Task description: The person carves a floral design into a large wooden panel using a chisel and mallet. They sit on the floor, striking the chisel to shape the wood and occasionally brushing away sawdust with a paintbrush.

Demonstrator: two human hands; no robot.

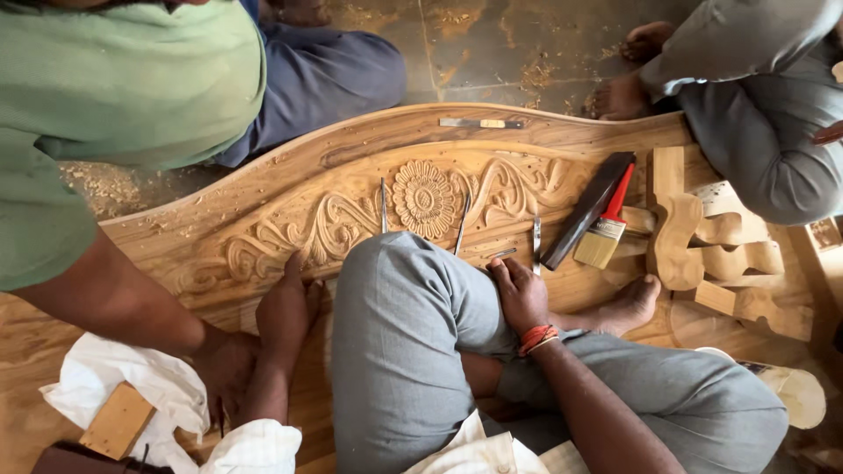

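Note:
I sit on a large carved wooden panel with a flower and scrollwork relief. My left hand lies flat on the carved scrolls, fingers stretched forward and holding nothing. My right hand, with an orange band at the wrist, rests beside my grey-trousered knee with its fingers curled shut. A thin chisel lies at its fingertips; I cannot tell whether the fingers touch it. More chisels lie on the carving just beyond my knee.
A person in a green shirt leans in from the left, one hand on a white cloth bearing a wood block. A red-handled brush, a dark bar and carved pieces lie right. Another person sits upper right.

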